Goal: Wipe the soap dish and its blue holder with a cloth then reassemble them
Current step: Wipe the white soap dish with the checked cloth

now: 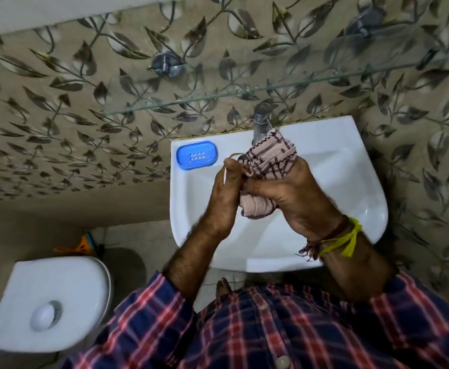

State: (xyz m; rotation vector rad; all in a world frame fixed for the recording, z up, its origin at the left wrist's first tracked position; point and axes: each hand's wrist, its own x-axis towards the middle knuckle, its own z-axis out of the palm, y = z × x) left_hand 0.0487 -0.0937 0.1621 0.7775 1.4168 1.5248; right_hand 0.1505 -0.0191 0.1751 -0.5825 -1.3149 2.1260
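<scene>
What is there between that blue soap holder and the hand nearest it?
Only bare white sink rim, in the head view. The blue holder sits apart from the left hand, nothing between them.

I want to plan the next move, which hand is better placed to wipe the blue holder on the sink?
Probably the right hand: its fingers already grip the cloth. The left hand is nearer the blue holder on the sink rim, so it could steady it.
</scene>
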